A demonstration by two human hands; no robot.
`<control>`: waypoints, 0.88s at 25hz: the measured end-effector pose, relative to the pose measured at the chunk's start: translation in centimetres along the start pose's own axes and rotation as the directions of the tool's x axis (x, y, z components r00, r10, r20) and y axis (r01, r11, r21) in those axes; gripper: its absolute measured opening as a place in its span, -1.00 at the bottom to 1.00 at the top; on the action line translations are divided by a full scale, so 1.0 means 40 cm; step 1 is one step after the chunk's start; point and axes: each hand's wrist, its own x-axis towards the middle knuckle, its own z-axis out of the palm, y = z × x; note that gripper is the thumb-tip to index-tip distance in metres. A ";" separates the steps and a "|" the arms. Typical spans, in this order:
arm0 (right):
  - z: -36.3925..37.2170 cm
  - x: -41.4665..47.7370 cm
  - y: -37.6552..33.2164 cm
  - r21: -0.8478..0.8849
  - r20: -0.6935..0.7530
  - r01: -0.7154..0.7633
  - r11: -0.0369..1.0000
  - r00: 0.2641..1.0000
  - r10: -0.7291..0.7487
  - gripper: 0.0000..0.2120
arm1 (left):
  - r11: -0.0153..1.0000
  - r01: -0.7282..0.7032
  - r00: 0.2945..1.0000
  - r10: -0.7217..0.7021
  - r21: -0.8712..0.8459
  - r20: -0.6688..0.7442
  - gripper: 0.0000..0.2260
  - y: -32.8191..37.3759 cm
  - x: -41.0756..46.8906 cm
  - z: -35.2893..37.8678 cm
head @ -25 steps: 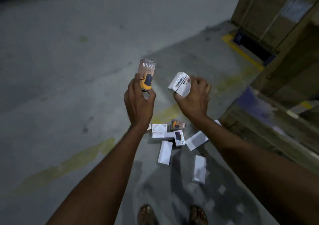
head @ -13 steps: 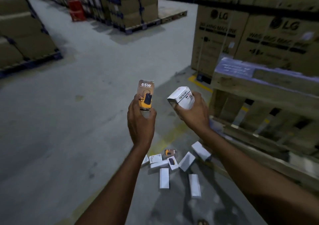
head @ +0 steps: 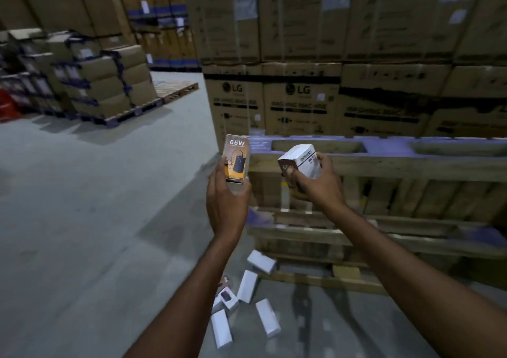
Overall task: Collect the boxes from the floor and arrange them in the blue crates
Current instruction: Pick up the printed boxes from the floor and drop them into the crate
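Two boxes held, head view: left hand point(head: 225, 206) gripped the orange 65W box point(head: 236, 160) upright, right hand point(head: 315, 185) had its fingers curled round the white box point(head: 301, 160). More loose boxes point(head: 248, 286) lay on the floor point(head: 109, 220) beside the wooden pallets point(head: 384, 163). Looked like the carry step; no blue crate was visible, so next meant locating one.

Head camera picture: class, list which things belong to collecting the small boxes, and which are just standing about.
Part of the job: orange 65W box in the left hand; white box in the right hand; small boxes on the floor.
Just standing about: wooden pallets; big LG cartons; wrapped cartons at far left.
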 end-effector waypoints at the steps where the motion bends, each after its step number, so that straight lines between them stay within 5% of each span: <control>1: -0.064 -0.010 -0.002 0.007 -0.027 -0.012 1.000 1.000 0.012 -0.37 | 1.000 -0.018 1.000 0.019 -0.017 0.025 -0.35 0.045 -0.023 0.021; 14: -0.930 -0.304 0.053 -0.065 -0.400 -0.117 0.991 0.913 0.081 -0.29 | 0.918 -0.198 0.912 0.301 -0.343 0.280 -0.35 0.633 -0.479 0.244; 22: -1.219 -0.570 -0.035 -0.121 -0.727 -0.184 0.975 0.685 0.039 -0.25 | 0.748 -0.288 0.748 0.565 -0.598 0.347 -0.37 0.916 -0.665 0.245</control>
